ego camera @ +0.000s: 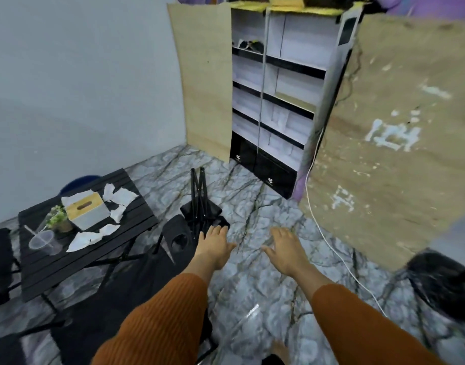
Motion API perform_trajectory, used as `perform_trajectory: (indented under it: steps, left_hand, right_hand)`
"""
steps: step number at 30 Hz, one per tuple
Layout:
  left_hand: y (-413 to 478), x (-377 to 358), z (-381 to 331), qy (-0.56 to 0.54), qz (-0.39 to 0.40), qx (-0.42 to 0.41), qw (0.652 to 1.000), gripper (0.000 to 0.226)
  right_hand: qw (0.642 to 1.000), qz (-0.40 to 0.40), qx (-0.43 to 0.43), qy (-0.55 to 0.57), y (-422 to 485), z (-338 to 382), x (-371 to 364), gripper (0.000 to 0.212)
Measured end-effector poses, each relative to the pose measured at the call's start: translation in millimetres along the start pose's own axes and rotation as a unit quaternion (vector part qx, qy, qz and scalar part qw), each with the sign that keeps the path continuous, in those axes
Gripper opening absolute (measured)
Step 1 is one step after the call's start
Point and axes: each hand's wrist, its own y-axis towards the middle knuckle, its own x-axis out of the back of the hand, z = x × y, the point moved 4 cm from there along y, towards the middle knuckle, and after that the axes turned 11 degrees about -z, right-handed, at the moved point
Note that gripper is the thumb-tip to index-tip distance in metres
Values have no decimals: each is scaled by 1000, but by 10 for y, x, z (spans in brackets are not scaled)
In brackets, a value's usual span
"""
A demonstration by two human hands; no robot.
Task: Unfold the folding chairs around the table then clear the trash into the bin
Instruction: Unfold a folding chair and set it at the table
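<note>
Head view: black slatted desk (pixel 68 270) at left; folded black chair (pixel 200 209) lying on the marble floor (pixel 252 299) just beside it; left grip (pixel 215 246), fingers apart, at the chair's near edge; right grip (pixel 284 251), fingers apart, empty, over floor; crumpled tissues (pixel 86 238) and clear cup (pixel 42 239) on desk.

white-and-black shelf unit (pixel 278 101) at back; white cable (pixel 306 185) on marble floor (pixel 265 272); potted plant (pixel 58 219) beside tissue box (pixel 88 210).

Glossy marble-look floor (pixel 252 272); crumpled paper tissues (pixel 118 196).
</note>
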Motion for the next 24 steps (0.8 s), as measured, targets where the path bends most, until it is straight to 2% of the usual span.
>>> perform_trajectory:
  steps: [3,7,12,24]
  left_hand:
    - [516,121,-252,-12,-8,11,1000,66]
    - [1197,267,-504,-27,-35,30,999,66]
    - [1946,452,-670,-28,-48,45,997,65]
    - [4106,1118,-397,-11,-65,66,996,65]
  right_hand:
    - [1000,25,-11,4,540,-260,110,70]
    - [999,36,19,9,1272,-504,262,73]
    - [999,19,50,7,2144,-671,350,68]
    - [997,18,78,8,4469,-575,433,64]
